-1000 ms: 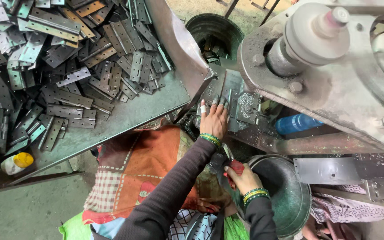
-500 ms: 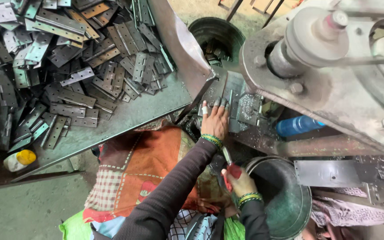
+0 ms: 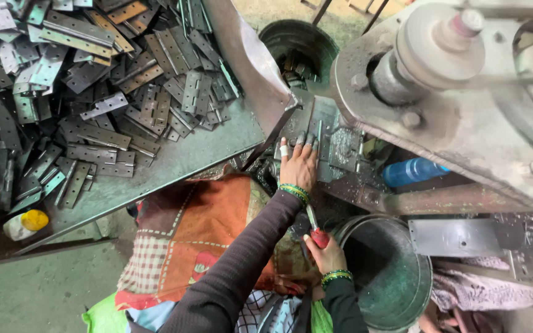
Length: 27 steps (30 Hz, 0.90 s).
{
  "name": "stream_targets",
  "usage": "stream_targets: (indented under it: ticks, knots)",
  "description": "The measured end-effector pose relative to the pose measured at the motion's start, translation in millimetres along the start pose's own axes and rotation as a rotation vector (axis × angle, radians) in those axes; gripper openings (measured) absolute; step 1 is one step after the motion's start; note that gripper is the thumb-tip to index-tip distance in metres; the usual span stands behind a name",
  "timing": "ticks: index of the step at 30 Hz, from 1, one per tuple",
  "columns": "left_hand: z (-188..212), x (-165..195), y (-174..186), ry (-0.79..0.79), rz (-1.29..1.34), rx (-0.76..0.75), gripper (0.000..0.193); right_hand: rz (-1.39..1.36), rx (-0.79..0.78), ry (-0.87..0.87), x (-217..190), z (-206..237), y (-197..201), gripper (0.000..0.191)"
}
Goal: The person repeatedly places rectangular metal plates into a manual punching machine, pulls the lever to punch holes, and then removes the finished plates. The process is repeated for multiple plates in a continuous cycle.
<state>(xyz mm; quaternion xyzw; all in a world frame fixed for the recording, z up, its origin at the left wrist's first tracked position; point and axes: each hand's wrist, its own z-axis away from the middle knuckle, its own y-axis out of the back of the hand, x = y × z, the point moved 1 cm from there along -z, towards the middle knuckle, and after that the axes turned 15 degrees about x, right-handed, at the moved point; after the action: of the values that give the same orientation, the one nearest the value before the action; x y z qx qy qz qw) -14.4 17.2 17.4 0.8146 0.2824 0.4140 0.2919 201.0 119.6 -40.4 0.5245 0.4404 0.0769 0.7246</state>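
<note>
My left hand (image 3: 299, 165) lay flat w/ fingers spread on a grey metal plate (image 3: 323, 139) under the big machine (image 3: 458, 92). It pressed down on the plate, not closed round it. One finger had a white wrap.

My right hand (image 3: 327, 251) was lower, near my lap, shut tight round a tool w/ a red handle (image 3: 317, 233). The tool's thin metal end stuck up toward my left wrist. Both wrists had green bangles.

Just beside my right hand sat a round green metal tub (image 3: 396, 277). A blue bottle (image 3: 411, 172) lay on its side past the plate, under the machine. On the counter (image 3: 174, 163) to my left was a big heap of grey metal hinges (image 3: 94, 80), well apart from both hands. A patchwork cloth (image 3: 186, 234) in orange & red covered my lap.
</note>
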Motion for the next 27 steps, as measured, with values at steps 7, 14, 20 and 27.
stream_targets:
  ticks: [7,14,20,27]
  knots:
    - [5,0,-1,-0.073,-0.051,0.064,0.043,0.159,-0.234,-0.114,-25,-21,44,0.053]
    - [4,-2,-6,-0.069,-0.080,0.055,0.041,-0.064,-0.099,-0.083,-12,2,7,0.058]
    - [0,0,-5,-0.067,-0.052,0.084,0.040,0.036,-0.175,-0.253,-14,-1,10,0.058]
    - [2,0,-1,-0.020,-0.070,-0.094,0.043,0.231,-0.245,-0.069,-44,-22,54,0.061]
